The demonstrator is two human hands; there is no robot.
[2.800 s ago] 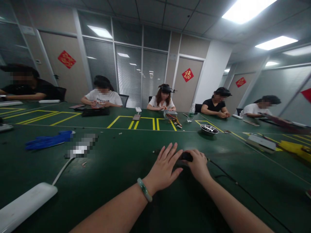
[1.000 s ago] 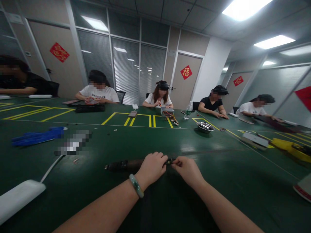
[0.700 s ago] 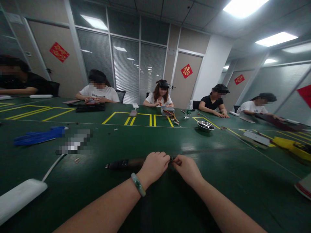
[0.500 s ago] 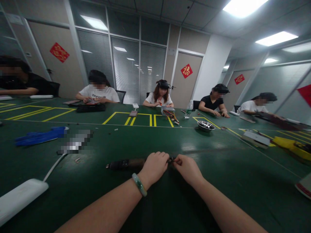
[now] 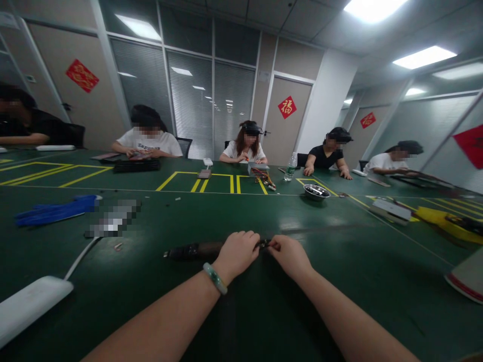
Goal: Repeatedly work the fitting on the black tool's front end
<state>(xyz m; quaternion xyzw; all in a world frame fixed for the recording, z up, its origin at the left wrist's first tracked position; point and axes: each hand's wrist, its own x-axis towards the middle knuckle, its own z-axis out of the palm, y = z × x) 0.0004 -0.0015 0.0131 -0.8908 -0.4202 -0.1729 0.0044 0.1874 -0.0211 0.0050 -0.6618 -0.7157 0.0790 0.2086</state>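
Note:
A long dark electric screwdriver [image 5: 207, 249] lies sideways on the green table, its metal tip pointing left. My left hand [image 5: 238, 255] is wrapped over the right part of its body, and a green bracelet circles that wrist. At the tool's right end, my right hand [image 5: 290, 255] is closed in a pinch. A small dark end piece with a bit of metal shows between the two hands; my fingers hide exactly what the pinch holds.
Left of me are a white power strip [image 5: 35, 306], a blurred-out phone-like object [image 5: 115, 219] and a blue glove [image 5: 56, 211]. A steel bowl [image 5: 317, 192], a water bottle [image 5: 290, 168] and a white box [image 5: 390, 211] stand farther off. Several people sit opposite.
The whole view has shifted slightly, with the table items sitting a little farther left. Both hands keep their hold at the screwdriver. Opposite, the person in black has spread their hands apart.

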